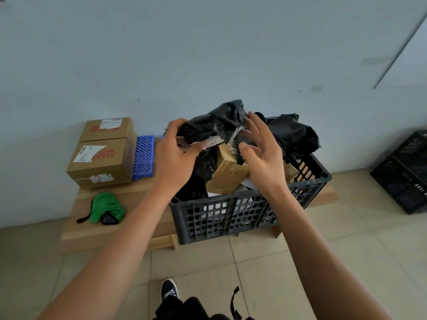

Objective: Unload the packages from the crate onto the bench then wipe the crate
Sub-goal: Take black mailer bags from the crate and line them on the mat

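Note:
A black slatted crate [231, 215] stands on the right part of a low wooden bench [97, 229]. Inside it are a brown cardboard box [227, 172], another black bagged package [293, 135] and white parcels lower down. My left hand [175, 155] grips a black plastic-wrapped package [219, 123] with a white label, lifted above the crate. My right hand [261, 153] is beside that package with fingers spread, its fingertips at the package's right side. Two brown boxes [104, 155] with labels sit on the bench's left end.
A blue plastic grid [144, 155] leans beside the boxes. A green cloth [107, 207] lies on the bench front left. A second black crate [406, 172] stands on the tiled floor at right. The wall runs right behind the bench. My shoe [169, 288] is below.

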A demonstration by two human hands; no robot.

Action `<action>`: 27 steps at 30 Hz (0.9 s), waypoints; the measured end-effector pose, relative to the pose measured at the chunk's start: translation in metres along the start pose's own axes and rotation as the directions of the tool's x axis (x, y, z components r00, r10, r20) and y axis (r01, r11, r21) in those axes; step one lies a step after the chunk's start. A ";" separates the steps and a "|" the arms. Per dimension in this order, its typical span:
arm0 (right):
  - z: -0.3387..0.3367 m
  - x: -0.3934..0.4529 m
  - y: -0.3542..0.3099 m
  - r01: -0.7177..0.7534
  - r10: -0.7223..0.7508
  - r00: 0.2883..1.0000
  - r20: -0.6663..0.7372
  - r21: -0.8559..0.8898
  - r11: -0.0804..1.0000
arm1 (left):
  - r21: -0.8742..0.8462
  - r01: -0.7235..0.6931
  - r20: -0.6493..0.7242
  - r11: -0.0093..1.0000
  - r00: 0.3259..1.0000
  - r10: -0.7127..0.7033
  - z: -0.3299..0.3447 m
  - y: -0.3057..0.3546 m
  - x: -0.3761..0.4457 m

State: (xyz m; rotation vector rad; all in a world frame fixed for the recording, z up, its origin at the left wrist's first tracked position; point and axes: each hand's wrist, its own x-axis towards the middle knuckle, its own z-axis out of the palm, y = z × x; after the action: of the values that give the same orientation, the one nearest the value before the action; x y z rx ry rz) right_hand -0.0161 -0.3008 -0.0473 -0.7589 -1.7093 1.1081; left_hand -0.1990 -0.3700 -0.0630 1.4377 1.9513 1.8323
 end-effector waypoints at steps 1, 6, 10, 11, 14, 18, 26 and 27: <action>0.001 0.001 0.002 -0.010 0.010 1.000 -0.006 -0.016 1.000 | -0.026 0.039 -0.031 0.999 0.999 -0.040 -0.003 0.001 0.001; 0.003 0.002 0.017 -0.113 0.117 0.993 0.021 -0.141 0.984 | -0.313 0.247 -0.098 0.917 0.952 -0.289 -0.017 0.001 0.008; 0.008 0.002 0.029 -0.188 0.197 0.980 0.026 -0.201 0.962 | -0.479 0.359 -0.051 0.801 0.899 -0.434 -0.024 -0.001 0.008; 0.010 0.002 0.030 -0.200 0.209 0.977 0.030 -0.185 0.962 | -0.517 0.386 -0.031 0.764 0.884 -0.467 -0.026 -0.003 0.007; 0.016 0.001 0.035 -0.236 0.242 0.969 0.044 -0.117 0.965 | -0.639 0.452 0.020 0.622 0.819 -0.574 -0.026 -0.007 0.002; 0.023 0.001 0.039 -0.274 0.276 0.960 0.046 -0.055 0.960 | -0.671 0.484 0.055 0.562 0.788 -0.613 -0.025 -0.013 -0.003; 0.014 0.007 0.043 -0.248 0.248 0.969 -0.009 0.026 0.968 | -0.610 0.565 0.083 0.556 0.743 -0.664 -0.033 -0.023 -0.002; 0.014 0.008 0.045 -0.264 0.264 0.964 -0.002 0.062 0.963 | -0.594 0.580 0.084 0.558 0.734 -0.674 -0.033 -0.023 -0.002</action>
State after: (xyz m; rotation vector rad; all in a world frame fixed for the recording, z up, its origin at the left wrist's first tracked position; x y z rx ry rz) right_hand -0.0312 -0.2808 -0.0873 -0.9728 -1.5894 1.3286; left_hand -0.2312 -0.3914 -0.0742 0.3225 1.4253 1.9213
